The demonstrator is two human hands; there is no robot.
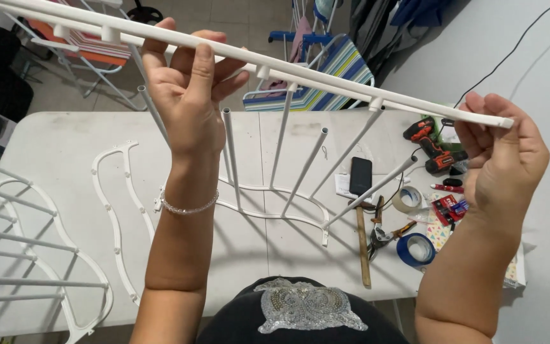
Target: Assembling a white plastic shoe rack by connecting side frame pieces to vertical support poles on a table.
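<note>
Nearest the camera, at the bottom middle of the frame, is a dark top with a silver beaded patch (307,306), and both forearms rise from either side of it. The left hand (189,95), a beaded bracelet (189,207) on its wrist, is closed around a long white plastic rail (300,70), thumb in front and fingers curled over the top. The right hand (501,156), at the right of the frame, pinches the rail's end between thumb and fingertips. The rail's long axis runs from the upper left corner down to the right, held up above the table (52,159); the left hand grips it near the middle, the right at the tip. White rods (288,127) hang from the rail's sockets down to a wavy white strip (275,202). On the table beyond lie another wavy strip (114,216), a phone (360,175), a hammer (363,245), pliers (383,232), tape rolls (415,248) and a cordless drill (434,146). Farther back stands a striped folding chair (335,67).
</note>
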